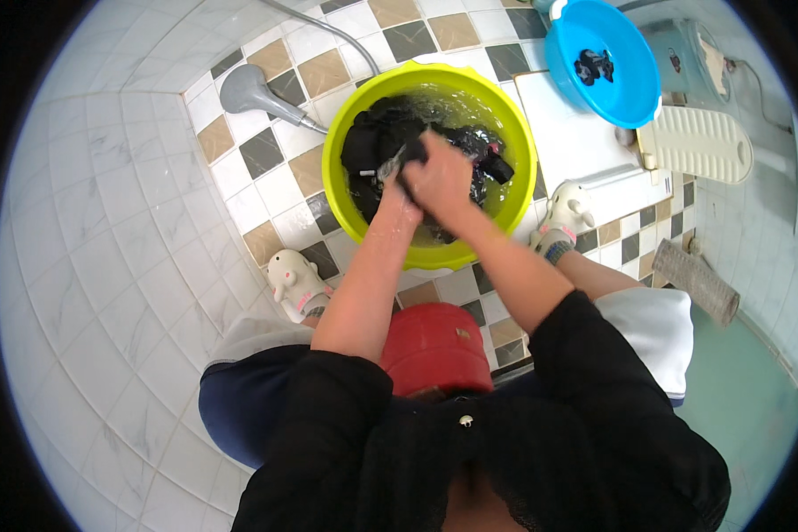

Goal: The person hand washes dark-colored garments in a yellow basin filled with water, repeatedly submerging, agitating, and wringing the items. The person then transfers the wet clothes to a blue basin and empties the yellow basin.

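A lime-green basin (335, 173) on the tiled floor holds water and dark wet clothes (372, 146). Over its middle, my right hand (443, 175) is closed round a bunched black garment (411, 161), slightly smeared by motion. Just beside it, my left hand (401, 199) grips the same black garment from below, its fingers partly hidden by the cloth. The two hands are pressed close together. What kind of garment it is cannot be made out. More dark cloth with small pink and white spots lies in the water to the right.
A grey shower head (255, 91) lies left of the basin, its hose running behind. At the right stand a blue basin (645, 80) with a small black cloth (594, 66), a cream washboard (696, 142) and a rolled grey mat (696, 282). A red stool (434, 346) is near me.
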Action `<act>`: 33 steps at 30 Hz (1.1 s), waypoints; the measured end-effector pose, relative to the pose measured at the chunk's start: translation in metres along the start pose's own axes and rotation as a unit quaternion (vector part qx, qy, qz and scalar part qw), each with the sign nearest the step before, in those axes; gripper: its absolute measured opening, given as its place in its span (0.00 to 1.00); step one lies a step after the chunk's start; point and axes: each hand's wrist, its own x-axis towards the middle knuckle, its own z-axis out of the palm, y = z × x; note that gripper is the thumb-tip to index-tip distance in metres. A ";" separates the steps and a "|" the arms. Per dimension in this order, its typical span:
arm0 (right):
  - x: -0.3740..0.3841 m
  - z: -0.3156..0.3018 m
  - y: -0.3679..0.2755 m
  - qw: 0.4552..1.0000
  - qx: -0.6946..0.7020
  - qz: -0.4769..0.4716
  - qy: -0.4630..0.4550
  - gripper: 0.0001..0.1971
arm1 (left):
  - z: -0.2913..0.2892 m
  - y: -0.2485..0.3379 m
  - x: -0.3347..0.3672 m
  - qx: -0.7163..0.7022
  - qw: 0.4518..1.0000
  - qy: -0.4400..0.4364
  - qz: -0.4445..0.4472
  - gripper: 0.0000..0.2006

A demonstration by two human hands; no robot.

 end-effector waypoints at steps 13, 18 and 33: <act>0.074 0.015 0.108 0.975 -0.066 0.168 -0.127 0.18 | 0.040 0.020 -0.018 0.211 0.977 0.028 0.036 0.21; 0.043 0.040 0.102 0.991 -0.045 0.114 0.052 0.22 | 0.023 0.031 -0.011 0.095 0.991 0.076 -0.062 0.39; 0.028 0.007 0.022 0.995 0.060 0.066 0.032 0.10 | 0.036 0.003 -0.019 0.162 0.984 0.075 -0.003 0.17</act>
